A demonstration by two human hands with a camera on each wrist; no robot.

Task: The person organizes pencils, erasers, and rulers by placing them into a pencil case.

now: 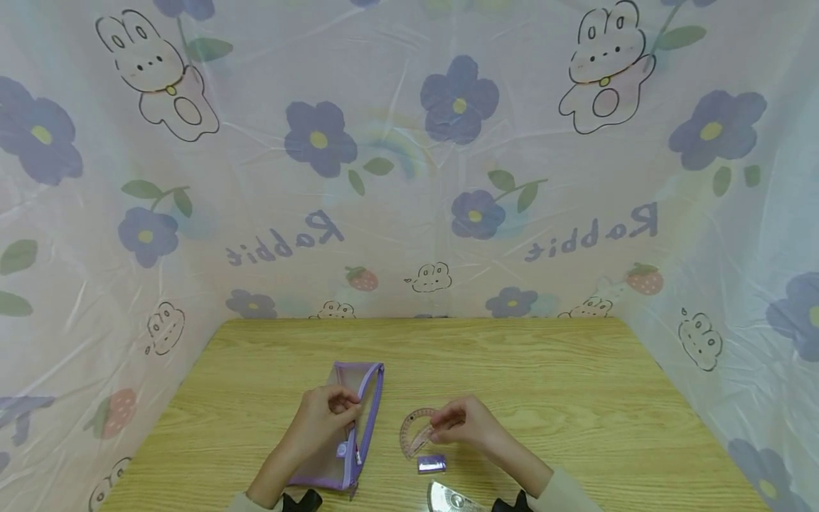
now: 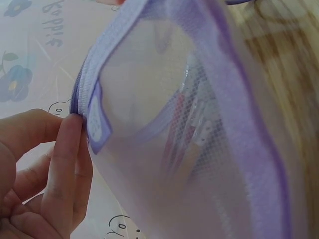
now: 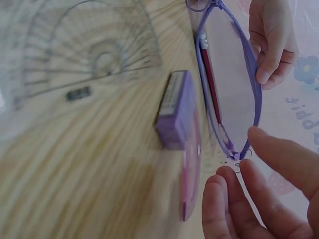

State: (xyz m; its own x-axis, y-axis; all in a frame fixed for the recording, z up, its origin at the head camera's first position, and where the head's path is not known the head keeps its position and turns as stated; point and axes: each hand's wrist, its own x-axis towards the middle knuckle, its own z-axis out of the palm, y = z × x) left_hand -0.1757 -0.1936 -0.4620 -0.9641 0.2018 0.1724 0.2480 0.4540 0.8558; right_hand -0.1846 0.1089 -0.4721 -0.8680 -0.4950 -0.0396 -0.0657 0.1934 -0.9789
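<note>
Here, the left hand (image 1: 323, 418) pinched the purple pencil case (image 1: 320, 466) by its rim (image 2: 87, 89) — nearer the table's (image 1: 544, 370) left edge than its right. The right hand (image 1: 470, 423) hovered, fingers parted — just beside the pink protractor (image 1: 406, 429).

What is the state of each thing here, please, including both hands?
Pencil case: unzipped, mouth open
Pencils: inside the pencil case
Purple block: on the table
Pink protractor: on the table
Clear protractor: on the table
Left hand: pinching the pencil case's edge
Right hand: relaxed, holding nothing
</note>
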